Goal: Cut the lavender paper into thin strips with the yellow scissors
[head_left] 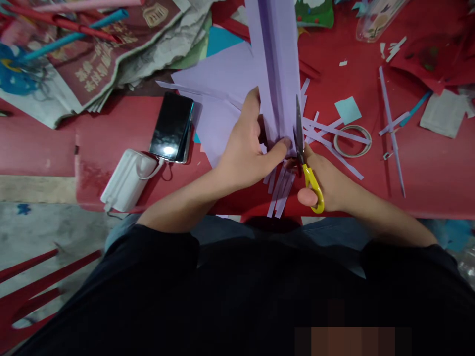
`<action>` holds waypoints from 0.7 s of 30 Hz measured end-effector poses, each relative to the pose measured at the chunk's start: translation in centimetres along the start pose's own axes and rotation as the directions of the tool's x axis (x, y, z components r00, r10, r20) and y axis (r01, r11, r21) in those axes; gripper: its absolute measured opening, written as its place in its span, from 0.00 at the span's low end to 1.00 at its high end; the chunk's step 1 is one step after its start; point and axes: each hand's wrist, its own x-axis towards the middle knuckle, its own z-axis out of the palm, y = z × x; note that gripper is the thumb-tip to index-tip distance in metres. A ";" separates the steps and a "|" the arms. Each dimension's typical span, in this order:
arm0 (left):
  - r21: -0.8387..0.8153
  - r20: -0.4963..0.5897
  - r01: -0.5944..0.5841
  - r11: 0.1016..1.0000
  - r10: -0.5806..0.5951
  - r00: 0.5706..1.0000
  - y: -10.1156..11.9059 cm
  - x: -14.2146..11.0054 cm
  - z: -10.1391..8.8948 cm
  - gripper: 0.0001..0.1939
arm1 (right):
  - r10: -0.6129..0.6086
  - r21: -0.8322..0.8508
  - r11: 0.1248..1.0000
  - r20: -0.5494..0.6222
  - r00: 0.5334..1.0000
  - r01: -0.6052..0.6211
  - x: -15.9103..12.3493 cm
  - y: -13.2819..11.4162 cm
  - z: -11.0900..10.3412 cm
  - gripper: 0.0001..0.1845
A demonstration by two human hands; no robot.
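My left hand grips the near end of a long folded sheet of purple paper, with the thumb pressed on its lower edge. In my right hand is a pair of yellow-handled scissors, my thumb through one loop. The scissor blades point away from me along the right edge of the sheet; how far apart they are is hard to make out. Narrow purple paper strips lie below my hands at the table's near edge. More purple strips are scattered to the right, some crossing a roll of tape.
A phone and a white power bank joined by a cable lie to the left on the red table. Crumpled newspaper and rolled paper tubes fill the back left. A light blue paper square sits right of the sheet.
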 end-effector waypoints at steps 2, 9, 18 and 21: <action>0.017 -0.001 0.014 1.000 -0.014 1.000 0.8 -0.4 0.2 0.38 | -0.057 -0.025 0.998 -0.022 0.998 0.056 -0.1 0.1 0.2 0.62; 0.050 0.012 -0.041 0.998 0.040 0.999 1.0 -0.7 0.4 0.49 | -0.041 -0.031 0.999 -0.097 0.994 0.038 0.0 -0.1 0.1 0.63; 0.104 0.025 -0.020 0.994 0.017 1.000 1.8 -1.0 0.4 0.55 | -0.091 -0.039 0.996 -0.185 0.979 0.085 0.2 -1.1 -0.2 0.45; 0.040 0.048 -0.079 0.996 0.077 0.996 1.4 -1.0 0.9 0.51 | -0.155 -0.081 0.987 -0.217 0.964 0.141 0.4 -1.0 -0.1 0.42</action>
